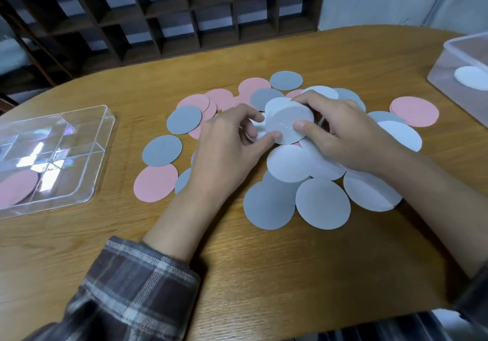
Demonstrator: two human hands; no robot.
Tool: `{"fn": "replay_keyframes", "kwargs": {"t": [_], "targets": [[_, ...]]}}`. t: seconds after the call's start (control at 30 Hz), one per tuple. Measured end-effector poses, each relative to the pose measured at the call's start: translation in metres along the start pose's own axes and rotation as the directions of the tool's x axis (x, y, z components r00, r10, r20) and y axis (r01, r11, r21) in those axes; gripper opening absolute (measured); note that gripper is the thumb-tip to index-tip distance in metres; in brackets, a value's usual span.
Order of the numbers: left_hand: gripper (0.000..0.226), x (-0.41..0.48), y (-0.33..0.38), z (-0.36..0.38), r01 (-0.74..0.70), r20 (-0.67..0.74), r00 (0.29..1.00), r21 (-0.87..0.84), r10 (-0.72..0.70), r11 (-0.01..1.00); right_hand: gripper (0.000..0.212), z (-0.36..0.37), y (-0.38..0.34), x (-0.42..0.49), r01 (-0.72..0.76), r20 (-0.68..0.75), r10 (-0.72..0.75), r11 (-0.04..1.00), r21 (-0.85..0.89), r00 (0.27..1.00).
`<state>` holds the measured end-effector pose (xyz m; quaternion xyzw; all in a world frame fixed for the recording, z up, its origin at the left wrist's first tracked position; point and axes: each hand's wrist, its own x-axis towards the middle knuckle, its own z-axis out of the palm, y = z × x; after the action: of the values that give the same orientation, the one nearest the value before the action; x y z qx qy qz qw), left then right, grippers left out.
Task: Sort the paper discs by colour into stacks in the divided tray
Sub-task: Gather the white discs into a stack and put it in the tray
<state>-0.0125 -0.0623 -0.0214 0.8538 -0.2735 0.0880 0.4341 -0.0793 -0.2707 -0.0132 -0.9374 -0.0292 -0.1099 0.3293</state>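
Fingers: your left hand (232,142) and right hand (340,134) are pinching the white disc stack (286,125) by its rim.
Care: you should be squaring edges between thumbs.

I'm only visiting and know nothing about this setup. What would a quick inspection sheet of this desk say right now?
Surface: wooden table, rounded far edge.
Job's things: pink discs, grey discs and white discs lie loose and overlapping mid-table; clear divided tray at left holds a pink stack in a near compartment.
Clutter: frosted plastic box at right, one white round piece inside.
Grips: left hand and right hand together pinch the held white discs over the pile.
Cables: nothing seen.
Surroundings: dark lattice shelf behind the table.
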Motion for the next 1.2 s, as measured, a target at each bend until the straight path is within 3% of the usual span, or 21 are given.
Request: {"fn": "replay_keyframes", "kwargs": {"t": [0.13, 0.23, 0.53, 0.67, 0.9, 1.03, 1.2], "targets": [[0.031, -0.005, 0.0, -0.002, -0.053, 0.171, 0.984, 0.033, 0.046, 0.998, 0.025, -0.003, 0.003, -0.001, -0.001, -0.026, 0.002, 1.0, 0.031, 1.0], [0.049, -0.009, 0.0, -0.001, -0.127, 0.326, 0.942, 0.105, 0.087, 0.986, 0.026, -0.005, 0.005, 0.0, -0.003, -0.032, 0.004, 0.999, 0.043, 0.999], [0.059, -0.008, 0.004, -0.005, -0.077, 0.394, 0.919, 0.094, 0.034, 0.993, 0.032, -0.003, 0.007, 0.002, 0.009, -0.053, -0.006, 0.999, 0.04, 0.999], [0.054, -0.005, 0.004, -0.007, -0.004, 0.367, 0.93, 0.015, -0.002, 1.0, 0.036, -0.004, 0.008, 0.003, 0.006, -0.082, -0.002, 0.999, 0.049, 0.997], [0.015, 0.001, 0.002, -0.016, 0.246, 0.34, 0.931, -0.322, -0.131, 0.914, 0.051, -0.002, 0.004, 0.002, -0.007, -0.109, 0.023, 0.99, 0.142, 0.994], [0.011, 0.004, 0.004, -0.021, 0.252, 0.301, 0.945, -0.432, -0.125, 0.866, 0.049, 0.001, 0.006, 0.002, -0.027, -0.055, 0.039, 0.98, 0.198, 0.998], [0.013, 0.001, 0.007, -0.014, 0.196, 0.153, 0.978, -0.462, -0.14, 0.865, 0.044, 0.002, 0.002, 0.001, -0.045, -0.017, 0.055, 0.936, 0.348, 0.998]]}}
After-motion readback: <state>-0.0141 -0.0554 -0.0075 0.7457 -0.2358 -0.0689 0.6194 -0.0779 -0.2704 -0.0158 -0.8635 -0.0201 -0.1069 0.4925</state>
